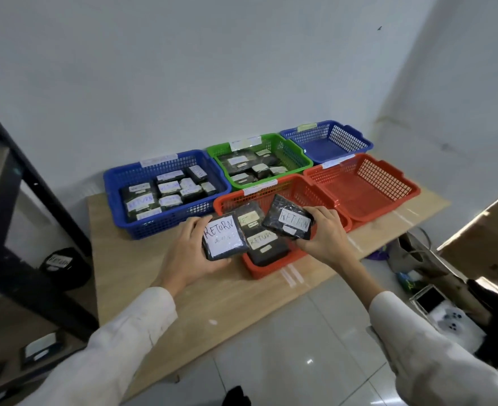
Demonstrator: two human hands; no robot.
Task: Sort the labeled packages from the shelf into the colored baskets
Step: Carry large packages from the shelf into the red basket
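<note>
I have two parcels in hand, both reading RETURN. The black plastic-wrapped package with the large white label [226, 240] sits in my left hand [189, 253], fingers curled round its far and near edges, held above the left rim of the near red slatted plastic basket [271, 269]. The second black wrapped package with a smaller white label [288, 222] is gripped by my right hand [322, 235], tilted, over that basket's middle. Two black packages with yellowish RETURN labels [264, 244] already lie inside, so I judge this is the placing step: lower both and let go without stacking them on the rim. One caution: the large blue plastic basket [165, 227] on the wooden table [212, 294] also holds a package marked RETURN, and the basket tags are too blurred to read, so I'd check them first.
</note>
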